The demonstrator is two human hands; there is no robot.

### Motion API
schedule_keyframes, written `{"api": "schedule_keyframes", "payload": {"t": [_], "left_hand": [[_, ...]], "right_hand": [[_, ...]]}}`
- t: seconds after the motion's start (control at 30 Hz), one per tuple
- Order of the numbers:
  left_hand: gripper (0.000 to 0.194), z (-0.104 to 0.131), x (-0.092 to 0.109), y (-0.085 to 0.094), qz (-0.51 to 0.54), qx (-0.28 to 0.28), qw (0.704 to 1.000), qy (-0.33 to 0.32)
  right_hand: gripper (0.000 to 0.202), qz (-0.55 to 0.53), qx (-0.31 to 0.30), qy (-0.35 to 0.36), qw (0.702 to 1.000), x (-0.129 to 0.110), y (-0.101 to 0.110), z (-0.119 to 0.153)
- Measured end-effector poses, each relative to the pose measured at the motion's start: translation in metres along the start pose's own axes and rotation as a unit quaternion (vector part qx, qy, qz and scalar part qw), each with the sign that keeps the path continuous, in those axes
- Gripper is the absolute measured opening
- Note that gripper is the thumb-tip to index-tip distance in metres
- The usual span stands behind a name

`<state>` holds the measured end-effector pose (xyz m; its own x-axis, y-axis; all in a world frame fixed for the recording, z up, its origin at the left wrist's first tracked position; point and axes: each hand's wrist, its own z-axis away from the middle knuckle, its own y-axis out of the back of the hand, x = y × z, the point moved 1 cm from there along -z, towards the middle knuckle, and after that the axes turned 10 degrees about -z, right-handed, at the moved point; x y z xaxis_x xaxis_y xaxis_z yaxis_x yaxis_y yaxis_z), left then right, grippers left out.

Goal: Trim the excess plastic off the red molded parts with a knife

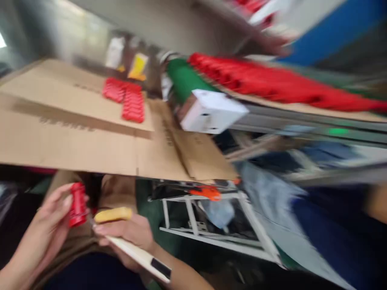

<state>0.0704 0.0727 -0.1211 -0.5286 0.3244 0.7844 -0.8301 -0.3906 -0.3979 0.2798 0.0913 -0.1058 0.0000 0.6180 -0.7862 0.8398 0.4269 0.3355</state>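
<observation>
My left hand [53, 221] holds a red ribbed part [78, 204] upright between thumb and fingers, above my lap. Close to its right, my right hand [130, 233] is closed around a tool with a long white handle [136, 253] that has a black band near its end. A yellow piece [113, 214] lies along the top of the right hand's fingers. The tool's tip points at the red part; blur hides whether they touch. Two red ribbed pieces [133, 102] lie on the cardboard [75, 141] in front of me.
A green conveyor roller [187, 78] with a white box [213, 112] at its end stands beyond the cardboard. Many red parts [272, 82] line the belt edge at the right. Below are a white metal frame [217, 237] and an orange object [208, 192]. A person's clothed legs show at right.
</observation>
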Motion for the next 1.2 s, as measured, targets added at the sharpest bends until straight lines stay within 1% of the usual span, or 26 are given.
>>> {"api": "schedule_keyframes", "payload": {"t": [0.03, 0.07, 0.13, 0.23, 0.43, 0.57, 0.7, 0.8, 0.93, 1.07, 1.2], "left_hand": [[0.057, 0.004, -0.003, 0.007, -0.008, 0.019, 1.000, -0.003], [0.058, 0.006, -0.005, 0.011, -0.013, 0.024, 1.000, -0.002], [0.052, 0.006, -0.010, 0.013, -0.012, 0.016, 1.000, 0.002], [0.044, 0.005, -0.013, 0.011, 0.005, 0.003, 1.000, 0.006], [0.043, 0.004, -0.016, 0.011, 0.015, -0.008, 1.000, 0.007], [0.044, 0.002, -0.020, 0.013, 0.003, 0.002, 1.000, 0.001], [0.042, 0.002, -0.019, 0.012, 0.004, 0.004, 1.000, -0.008], [0.042, 0.004, -0.017, 0.011, 0.011, 0.005, 1.000, 0.005], [0.045, 0.006, -0.015, 0.012, 0.015, 0.005, 1.000, 0.025], [0.045, 0.006, -0.016, 0.011, 0.011, 0.008, 1.000, 0.025], [0.041, 0.006, -0.017, 0.010, 0.010, 0.005, 1.000, 0.024]], "right_hand": [[0.017, -0.054, 0.019, 0.000, 0.998, 0.004, -0.009, 0.003], [0.020, -0.092, 0.035, -0.001, 0.995, 0.008, -0.015, 0.005], [0.028, -0.124, 0.040, 0.006, 0.991, 0.014, -0.021, 0.008], [0.032, -0.113, 0.017, 0.022, 0.993, 0.018, -0.021, 0.007], [0.039, -0.110, 0.017, 0.016, 0.994, 0.016, -0.018, 0.003], [0.035, -0.106, 0.010, 0.015, 0.994, 0.016, -0.018, 0.002], [0.031, -0.107, 0.006, -0.003, 0.994, 0.014, -0.018, 0.002], [0.025, -0.112, 0.022, -0.017, 0.993, 0.013, -0.017, 0.002], [0.016, -0.114, 0.021, -0.026, 0.993, 0.012, -0.016, 0.001], [0.018, -0.120, 0.016, -0.025, 0.992, 0.013, -0.016, 0.000], [0.021, -0.124, 0.016, -0.019, 0.992, 0.015, -0.016, 0.001]]}}
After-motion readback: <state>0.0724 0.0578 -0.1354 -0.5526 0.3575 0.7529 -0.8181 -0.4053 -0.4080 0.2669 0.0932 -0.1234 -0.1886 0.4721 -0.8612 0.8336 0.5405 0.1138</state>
